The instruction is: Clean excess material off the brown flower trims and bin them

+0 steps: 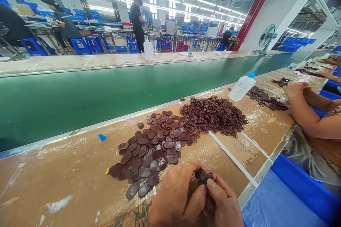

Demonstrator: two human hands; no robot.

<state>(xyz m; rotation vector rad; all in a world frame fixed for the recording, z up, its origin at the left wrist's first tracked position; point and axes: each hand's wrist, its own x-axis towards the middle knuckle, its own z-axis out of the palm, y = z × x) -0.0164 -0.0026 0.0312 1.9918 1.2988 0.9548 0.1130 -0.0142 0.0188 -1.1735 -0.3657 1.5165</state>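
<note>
My left hand and my right hand meet at the front of the bench. Between their fingertips is a small dark brown curly piece, like those in the heap. Both hands are closed around it, and the curled fingers hide its lower part. Just beyond my left hand lies a spread of flat brown oval discs, some shiny. Behind them and to the right rises a heap of brown curly pieces.
A white bottle with a blue tip stands tilted behind the heap. A green conveyor belt runs beyond the bench. A blue cap lies at left. At right are a co-worker's arms and a blue bin.
</note>
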